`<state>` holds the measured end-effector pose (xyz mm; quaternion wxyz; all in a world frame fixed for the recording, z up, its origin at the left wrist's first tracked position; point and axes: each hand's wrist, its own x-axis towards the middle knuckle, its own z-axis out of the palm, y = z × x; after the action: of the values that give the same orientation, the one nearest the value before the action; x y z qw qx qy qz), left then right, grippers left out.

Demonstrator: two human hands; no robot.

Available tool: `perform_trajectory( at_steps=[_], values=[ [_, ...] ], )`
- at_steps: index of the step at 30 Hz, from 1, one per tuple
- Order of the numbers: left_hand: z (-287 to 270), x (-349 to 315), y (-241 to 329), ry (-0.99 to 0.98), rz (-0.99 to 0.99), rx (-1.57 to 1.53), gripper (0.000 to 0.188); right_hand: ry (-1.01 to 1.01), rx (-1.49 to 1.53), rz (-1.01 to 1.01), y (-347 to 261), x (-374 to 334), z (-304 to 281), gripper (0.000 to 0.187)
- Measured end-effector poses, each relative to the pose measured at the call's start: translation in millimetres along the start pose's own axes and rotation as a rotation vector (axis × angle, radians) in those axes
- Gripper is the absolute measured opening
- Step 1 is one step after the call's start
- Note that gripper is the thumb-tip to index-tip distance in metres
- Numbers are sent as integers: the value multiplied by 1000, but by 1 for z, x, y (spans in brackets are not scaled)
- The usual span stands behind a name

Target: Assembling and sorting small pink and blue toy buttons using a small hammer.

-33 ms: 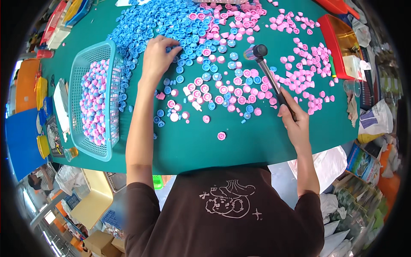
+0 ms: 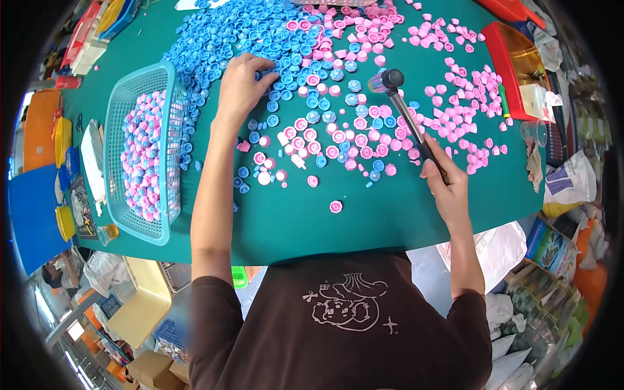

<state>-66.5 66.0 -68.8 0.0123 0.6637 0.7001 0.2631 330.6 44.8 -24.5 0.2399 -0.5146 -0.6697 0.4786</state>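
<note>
My left hand rests at the near edge of a heap of blue plastic caps. Its fingers curl inward, and what they pinch, if anything, is hidden among the caps. In my right hand is a small mallet, gripped by its dark handle. The mallet slants up to the left, its round black head and multicoloured face hanging above the pieces. Below it lie scattered pink caps and a few blue ones, some apparently joined. A lone pink cap sits nearer to me.
Left of my forearm stands a light-blue basket partly filled with pink-and-blue pieces. More pink caps spread over the right of the green table. A red box and a clear cup line the right edge.
My left hand has shifted very slightly to the right at the blue heap. The mallet head has dipped a little and stays in my right hand.
</note>
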Motion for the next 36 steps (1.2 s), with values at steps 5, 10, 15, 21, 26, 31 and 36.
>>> perform_trajectory(
  at_steps=[5, 10, 15, 21, 26, 31, 36],
  values=[
    [-4, 2, 1, -129, -110, -62, 24, -5, 7, 6, 1, -3, 1, 42],
    [-6, -7, 2, -178, -217, -97, 28, 2, 5, -3, 1, -2, 0, 42],
    [-4, -9, -3, -69, -251, -119, 24, -19, 32, 52, -8, -2, -1, 40],
    [-1, -10, -10, -57, -70, -76, 22, 3, 7, 28, -5, -4, -5, 39],
    [-7, -2, 0, -70, -181, 12, 20, 10, -8, 36, -4, -9, -10, 38],
    [2, 6, -2, -54, -129, 135, 21, 50, -4, -9, 3, -12, -10, 38],
    [-5, 16, 1, -204, -212, 125, 25, 45, 6, -72, 10, -16, -11, 41]
  ],
)
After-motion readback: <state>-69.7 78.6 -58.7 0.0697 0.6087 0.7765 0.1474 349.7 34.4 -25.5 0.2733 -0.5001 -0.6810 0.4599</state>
